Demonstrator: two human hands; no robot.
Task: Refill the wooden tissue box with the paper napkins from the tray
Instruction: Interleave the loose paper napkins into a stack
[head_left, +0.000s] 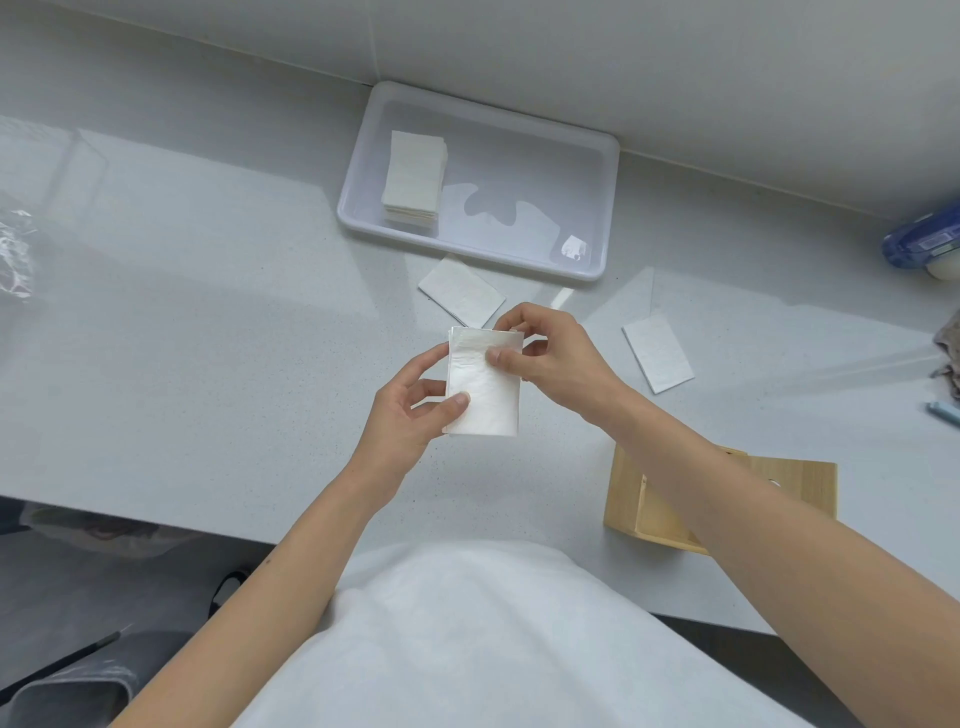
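Head view shows the left hand (415, 410) gripping a small stack of folded paper napkins (483, 382) by its left edge, thumb on top and fingers behind. The right hand (550, 353) pinches the same stack at its upper right, thumb pressed on the top sheet, as if squaring the pile or peeling a sheet off; which one cannot be told. The stack is held above the white countertop (208, 338), clear of everything else.

Just beyond the hands, one loose napkin (461, 291) lies on the counter near the tray's front rim, and another loose napkin (657, 353) lies further right. In the white plastic tray (608, 208) a further pile of napkins (415, 179) sits at the left end, untouched.

The wooden tissue box (628, 499) lies under the right forearm near the counter edge, its opening turned toward the person; what shows of the inside looks empty. By that judgement the refill is barely begun: the held stack, the two stray sheets and the tray pile all remain to go in.
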